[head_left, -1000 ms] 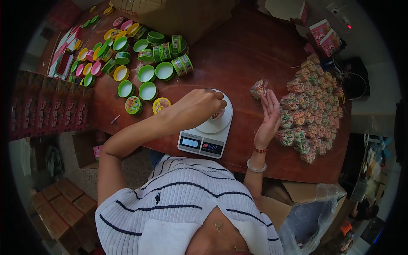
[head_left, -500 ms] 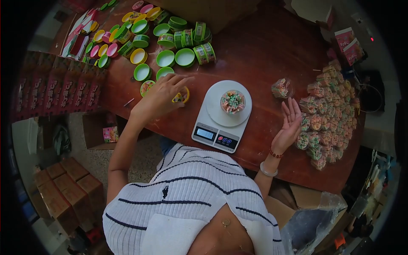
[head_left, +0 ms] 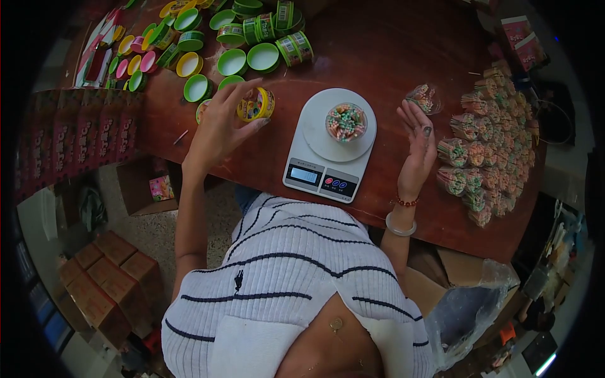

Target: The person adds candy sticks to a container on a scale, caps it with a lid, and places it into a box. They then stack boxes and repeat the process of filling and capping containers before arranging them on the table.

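My left hand (head_left: 217,126) is open, with thumb and fingers spread around the near side of a round yellow tub (head_left: 257,104) that has colourful printing. A green-rimmed tub (head_left: 201,111) is partly hidden behind this hand. In front of me a white digital scale (head_left: 331,151) has its display lit. On its round plate stands a clear cup (head_left: 346,123) filled with short pink, green and white sticks. My right hand (head_left: 417,145) is open, fingers stretched out, just below a clear cup of similar sticks (head_left: 425,98) lying on its side.
Several green, yellow and pink tubs (head_left: 263,57) crowd the table's far left. Many bundles of sticks (head_left: 491,142) stand at the right. Pink packs (head_left: 82,135) line the left edge. Brown cartons (head_left: 113,277) are stacked on the floor, and an open box with plastic (head_left: 466,309) sits at lower right.
The view has shifted, so the table sits higher. My left hand's fingers have spread, showing more of the yellow tub. My right hand has moved up nearer the lying cup.
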### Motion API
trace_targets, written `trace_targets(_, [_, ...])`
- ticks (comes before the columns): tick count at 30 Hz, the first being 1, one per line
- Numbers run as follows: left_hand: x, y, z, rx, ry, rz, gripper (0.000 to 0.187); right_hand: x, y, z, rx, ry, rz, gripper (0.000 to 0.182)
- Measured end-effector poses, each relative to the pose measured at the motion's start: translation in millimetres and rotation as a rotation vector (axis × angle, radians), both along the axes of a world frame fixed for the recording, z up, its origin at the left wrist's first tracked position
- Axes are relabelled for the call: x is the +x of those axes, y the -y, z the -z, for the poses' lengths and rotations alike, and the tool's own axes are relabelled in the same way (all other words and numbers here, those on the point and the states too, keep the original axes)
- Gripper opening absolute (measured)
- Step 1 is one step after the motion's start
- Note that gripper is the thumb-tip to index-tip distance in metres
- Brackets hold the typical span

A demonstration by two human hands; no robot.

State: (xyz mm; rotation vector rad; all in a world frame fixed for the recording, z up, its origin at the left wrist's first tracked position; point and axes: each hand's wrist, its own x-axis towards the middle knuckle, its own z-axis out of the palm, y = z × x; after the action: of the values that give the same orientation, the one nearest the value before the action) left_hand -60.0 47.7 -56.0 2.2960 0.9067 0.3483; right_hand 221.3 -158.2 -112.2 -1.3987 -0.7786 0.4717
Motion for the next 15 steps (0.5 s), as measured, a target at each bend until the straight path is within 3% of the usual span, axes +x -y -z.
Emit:
trace_targets(2, [2.8,-0.7,5.1,-0.013,-0.015,0.034,0.066,6.0,-0.9,1.5,-0.047,0.101,0.111,0.042])
trace_targets(4, [2.2,1.7,21.8,0.232,-0.206,0.161,0.068,20.3,-2.1,-2.2,-0.093,0.220,0.235,0.043])
trace_targets(6, [6.1,-0.3,26.3,0.205,-0.237,0.222,0.070,36.3,-7.8,-5.8,-0.383,0.720,0.468,0.062])
trace_targets(7, [8.0,0.1,22.4,0.197,-0.218,0.232,0.067,46.0,-12.8,-3.5,-0.404,0.752,0.413,0.074])
trace_targets(8, [11.3,-1.2,18.0,0.190,-0.201,0.243,0.065,57.7,-19.8,5.9,-0.404,0.756,0.429,0.074])
trace_targets(10, [30.6,-13.2,10.3,0.217,-0.086,0.234,0.062,78.4,-33.4,26.3,-0.377,0.767,0.175,0.071])
trace_targets(12, [64.1,-16.2,-14.6,0.197,0.076,0.190,0.055,83.0,-40.2,31.8,-0.358,0.768,0.228,0.067])
trace_targets(14, [106.8,-21.9,-24.1,0.066,0.182,0.290,0.055,77.7,-46.1,24.6,-0.254,0.199,0.197,0.060])
trace_targets(15, [131.9,-25.9,-17.1,0.141,0.258,0.415,0.063,67.2,-49.3,17.3,-0.059,-0.134,0.084,0.050])
